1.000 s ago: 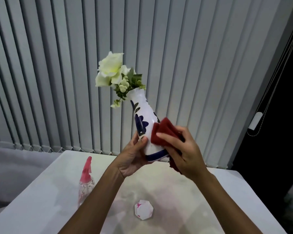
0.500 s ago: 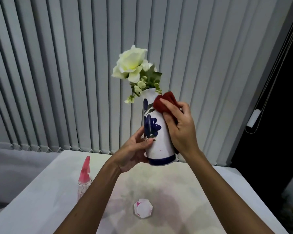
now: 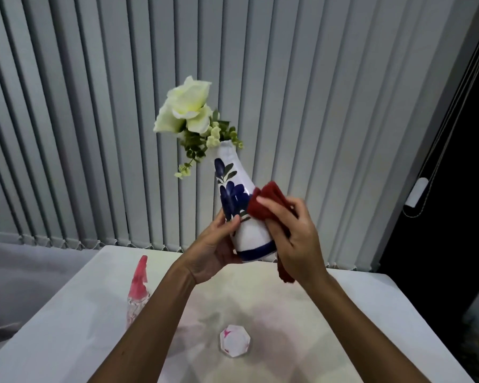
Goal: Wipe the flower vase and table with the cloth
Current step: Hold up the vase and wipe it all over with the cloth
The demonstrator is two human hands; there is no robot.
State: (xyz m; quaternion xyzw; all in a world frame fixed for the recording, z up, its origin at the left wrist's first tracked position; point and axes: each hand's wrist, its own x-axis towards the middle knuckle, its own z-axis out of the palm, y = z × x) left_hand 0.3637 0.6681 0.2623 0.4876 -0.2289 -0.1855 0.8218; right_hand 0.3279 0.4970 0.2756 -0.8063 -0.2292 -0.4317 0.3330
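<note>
A white vase [image 3: 250,233] with blue flower painting and a blue band near its base is held up above the white table [image 3: 302,313], tilted to the left. White flowers [image 3: 184,109] with green sprigs stick out of its neck. My left hand [image 3: 212,250] grips the vase's lower left side. My right hand [image 3: 295,233] presses a dark red cloth [image 3: 268,203] against the vase's right side at mid height; part of the cloth hangs below my palm.
A clear spray bottle [image 3: 138,291] with a pink head stands on the table at the left. A small white octagonal dish [image 3: 235,343] with pink marks sits near the front middle. Grey vertical blinds [image 3: 94,120] hang behind the table.
The cloth slid down from the vase's neck to its middle. The vase tipped from nearly upright to leaning left and dropped slightly.
</note>
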